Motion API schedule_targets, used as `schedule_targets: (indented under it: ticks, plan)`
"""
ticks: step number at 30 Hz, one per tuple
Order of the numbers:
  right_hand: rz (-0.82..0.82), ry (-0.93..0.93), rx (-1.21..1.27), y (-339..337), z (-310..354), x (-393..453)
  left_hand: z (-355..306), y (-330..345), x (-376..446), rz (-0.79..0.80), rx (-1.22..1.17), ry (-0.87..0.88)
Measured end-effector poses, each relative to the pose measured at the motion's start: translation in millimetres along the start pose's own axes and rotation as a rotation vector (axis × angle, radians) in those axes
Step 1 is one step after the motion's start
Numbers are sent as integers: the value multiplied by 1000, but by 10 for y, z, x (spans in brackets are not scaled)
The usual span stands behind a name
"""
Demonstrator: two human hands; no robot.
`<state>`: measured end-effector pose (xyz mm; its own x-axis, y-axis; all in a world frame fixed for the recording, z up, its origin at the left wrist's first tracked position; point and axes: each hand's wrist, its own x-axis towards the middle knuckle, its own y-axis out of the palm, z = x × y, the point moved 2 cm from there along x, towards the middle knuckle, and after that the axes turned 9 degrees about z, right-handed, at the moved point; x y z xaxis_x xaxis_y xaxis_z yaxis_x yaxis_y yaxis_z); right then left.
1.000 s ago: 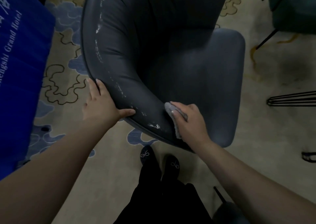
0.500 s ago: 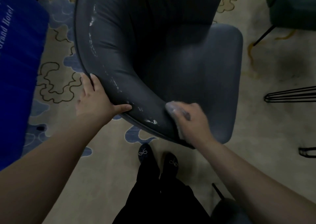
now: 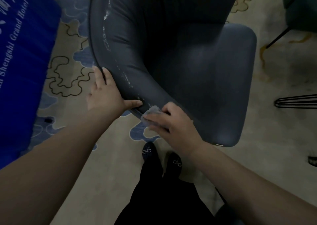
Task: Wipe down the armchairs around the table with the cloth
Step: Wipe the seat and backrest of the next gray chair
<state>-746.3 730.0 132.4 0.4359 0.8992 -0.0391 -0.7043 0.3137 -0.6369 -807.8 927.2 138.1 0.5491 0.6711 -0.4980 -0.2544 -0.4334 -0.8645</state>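
Note:
A dark grey-blue armchair (image 3: 197,67) with a curved backrest fills the upper middle of the head view. White scuff marks run along its backrest rim. My left hand (image 3: 108,94) grips the outer edge of that rim, thumb on top. My right hand (image 3: 171,123) presses a small grey cloth (image 3: 151,111) against the rim's near end, just right of my left thumb. Most of the cloth is hidden under my fingers.
A table with a blue cloth (image 3: 22,61) printed with hotel lettering stands at the left. A dark green chair (image 3: 301,7) sits at the top right and black wire legs (image 3: 296,102) at the right edge. My feet in black shoes (image 3: 161,156) stand on patterned carpet below the chair.
My right hand has slid the cloth leftward along the rim's lower end, closer to my left thumb. My left hand keeps its grip on the chair's edge.

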Motion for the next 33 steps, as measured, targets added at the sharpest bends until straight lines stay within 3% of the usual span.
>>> schedule_targets:
  ticks: [4,9,14,19,23,29,33]
  plan:
    - [-21,-67,-117,-2,-121,-24,5,8,1,0,-1,5]
    - [-259,419,219,-166,-435,0,31,25,8,-4,-61,36]
    - [-7,75,52,-8,-198,53,65,75,12,-20,-76,63]
    - [-213,433,183,-206,-495,201,76,81,20,-27,-71,61]
    - [-50,161,190,15,-232,209,101,109,40,-35,-75,69]
    - [-158,352,231,-33,-306,412,135,74,57,5,-60,79]
    - [-48,149,140,111,-159,408,179,77,63,-12,-25,106]
